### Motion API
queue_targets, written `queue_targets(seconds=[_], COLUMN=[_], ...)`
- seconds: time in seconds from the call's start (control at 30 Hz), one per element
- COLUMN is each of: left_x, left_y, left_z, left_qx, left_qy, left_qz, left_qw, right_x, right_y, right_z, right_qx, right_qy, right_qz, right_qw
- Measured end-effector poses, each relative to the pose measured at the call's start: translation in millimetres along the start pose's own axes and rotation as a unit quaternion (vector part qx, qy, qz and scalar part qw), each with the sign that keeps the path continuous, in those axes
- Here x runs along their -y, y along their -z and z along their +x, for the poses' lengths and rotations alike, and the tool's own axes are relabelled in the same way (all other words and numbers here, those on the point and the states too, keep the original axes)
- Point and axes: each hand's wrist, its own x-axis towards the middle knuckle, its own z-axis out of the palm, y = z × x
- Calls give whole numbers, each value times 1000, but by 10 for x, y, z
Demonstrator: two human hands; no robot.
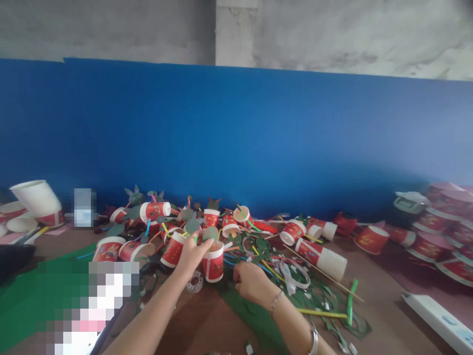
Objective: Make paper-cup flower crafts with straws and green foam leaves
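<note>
The white-rimmed red paper cup (214, 265) stands upright, a flat round green disc (211, 234) at its 12 o'clock. At 10 o'clock, the left hand (194, 253) reaches the rim; what it pinches, I cannot tell. At 4 o'clock, the right hand (253, 282) curls inward, grip hidden. Placing the disc seems in hand, probably calling next for a steady cup.

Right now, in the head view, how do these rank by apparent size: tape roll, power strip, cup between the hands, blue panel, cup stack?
1. Blue panel
2. Power strip and cup stack: too close to rank; frame edge crops the strip
3. Cup
4. Tape roll
</note>
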Motion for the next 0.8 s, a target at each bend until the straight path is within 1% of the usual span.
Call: queue_targets(seconds=[0.13,0.33,0.5,0.6,0.67,0.8], left_x=[-23,-7,-8,-1,21,112], left_y=[-15,-24,-12,-25,-38,-54], left_z=[-18,-10,4,-10,-27,-37], left_qx=[13,-11,-4,17,41,95], left_qy=[27,55,88,105,118,120], left_qz=[-30,-97,-115,-110,-95,-41], left_qw=[999,994,989,988,988,987], right_x=[10,-28,-17,3,-6,-127], right_y=[-34,-75,-83,-53,-14,96], right_z=[13,20,14,10,12,20], right_qx=[8,6,10,6,-3,-39], right_qy=[0,4,-1,-7,-15,-42], right_qz=[-4,1,2,1,-2,-2], right_qw=[1000,1000,1000,1000,1000,998])
